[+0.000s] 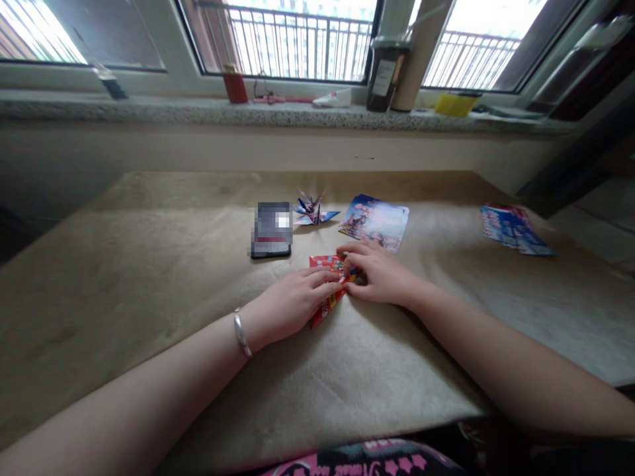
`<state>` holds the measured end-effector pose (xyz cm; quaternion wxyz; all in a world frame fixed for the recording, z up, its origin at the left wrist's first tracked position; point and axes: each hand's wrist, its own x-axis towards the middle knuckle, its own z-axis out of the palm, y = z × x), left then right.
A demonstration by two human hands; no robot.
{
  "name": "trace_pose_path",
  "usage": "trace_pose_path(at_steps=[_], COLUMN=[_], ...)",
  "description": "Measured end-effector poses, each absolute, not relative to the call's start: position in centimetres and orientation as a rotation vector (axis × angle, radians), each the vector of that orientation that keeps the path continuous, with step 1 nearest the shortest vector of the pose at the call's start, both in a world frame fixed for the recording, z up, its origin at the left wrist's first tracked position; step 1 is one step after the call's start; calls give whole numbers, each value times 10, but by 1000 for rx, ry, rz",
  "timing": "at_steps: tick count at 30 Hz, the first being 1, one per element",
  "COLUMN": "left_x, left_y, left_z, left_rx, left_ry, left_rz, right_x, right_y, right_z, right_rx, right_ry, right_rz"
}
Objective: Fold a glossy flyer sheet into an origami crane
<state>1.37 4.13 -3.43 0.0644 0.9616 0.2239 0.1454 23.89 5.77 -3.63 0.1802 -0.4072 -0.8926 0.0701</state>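
Observation:
A red printed sheet of paper (323, 316), folded into a triangle, lies on the table under both my hands. Flat across its left part rests my left hand (297, 301), fingers stretched out and pressing on it; a silver bangle circles that wrist. At the triangle's right corner, the fingers of my right hand (374, 274) are bent and pinch the paper's edge. Part of the paper is hidden beneath the fingers. Just beyond stands a folded paper crane (313, 210) in blue and pink.
A phone (271, 231) lies left of the crane. To its right is a stack of printed sheets (380, 218), and more blue leaflets (516, 229) lie at the table's right. Behind the table (124, 277), a stone windowsill (173, 112) holds a jar (384, 76) and small items.

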Motion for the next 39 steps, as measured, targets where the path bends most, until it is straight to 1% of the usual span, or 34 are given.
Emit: trace_pose_path(at_steps=[12, 20, 29, 39], left_x=[13, 13, 13, 14], left_y=[44, 43, 43, 43], left_z=[-37, -37, -36, -37], left_rx=[2999, 3022, 2974, 2998], left_ry=[616, 632, 664, 630], left_rz=[384, 338, 363, 370], right_x=[233, 233, 233, 234], right_y=[51, 53, 55, 57], right_z=[-35, -38, -39, -37], right_rx=[-1393, -1489, -1548, -1535], right_ry=[-2561, -2534, -2477, -2483], right_rz=[187, 278, 357, 372])
